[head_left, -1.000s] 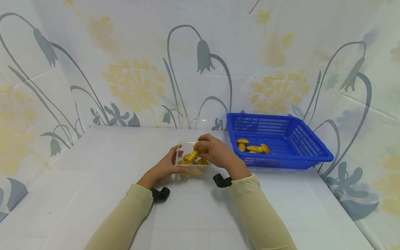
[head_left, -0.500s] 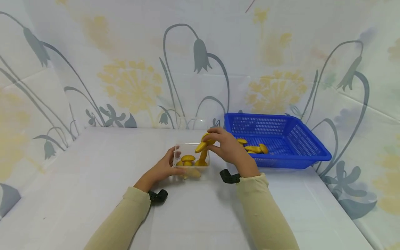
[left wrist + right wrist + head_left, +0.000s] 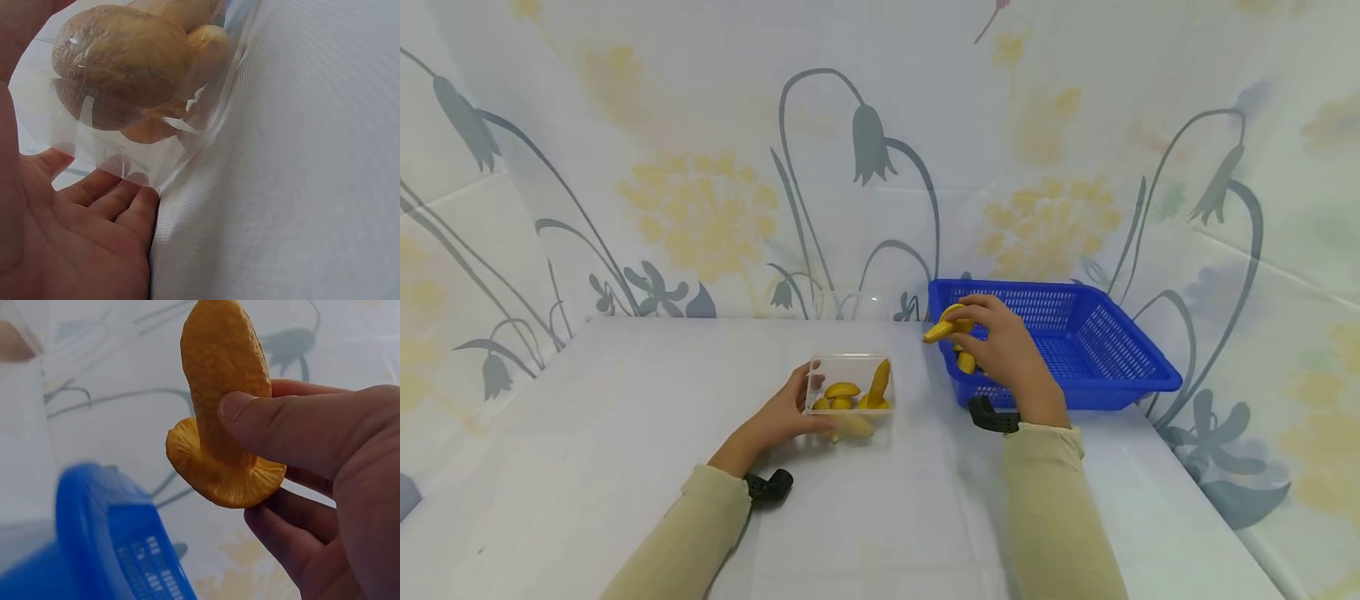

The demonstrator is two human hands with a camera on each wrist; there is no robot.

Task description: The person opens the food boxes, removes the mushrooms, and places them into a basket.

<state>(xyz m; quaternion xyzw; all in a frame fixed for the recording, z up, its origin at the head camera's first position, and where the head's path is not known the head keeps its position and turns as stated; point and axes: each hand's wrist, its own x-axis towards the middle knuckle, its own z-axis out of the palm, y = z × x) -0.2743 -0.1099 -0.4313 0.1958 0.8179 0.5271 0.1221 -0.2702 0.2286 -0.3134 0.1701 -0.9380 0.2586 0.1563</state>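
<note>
My left hand (image 3: 778, 421) holds a clear plastic box (image 3: 850, 356) on the table by its left side, fingers behind and thumb in front. Inside lie several yellow mushrooms (image 3: 842, 391), one with its stem (image 3: 878, 382) pointing up. In the left wrist view, the fingertips press against the see-through wall of the box (image 3: 87, 140). Over the near left rim of the blue basket (image 3: 1067, 396), my right hand (image 3: 1006, 346) pinches a yellow mushroom (image 3: 228, 369) by the stem, thumb on top. The cap (image 3: 225, 484) points down in the right wrist view.
Mushrooms (image 3: 966, 362) lie in the basket's left end, partly covered by the right hand. A faint clear plastic piece (image 3: 850, 305) stands at the table's back edge, before a flower-patterned cloth backdrop (image 3: 700, 208). White cloth covers the table (image 3: 880, 517).
The right hand has lifted the mushroom out of the clear box and carried it right to the blue basket. The left hand still holds the box.
</note>
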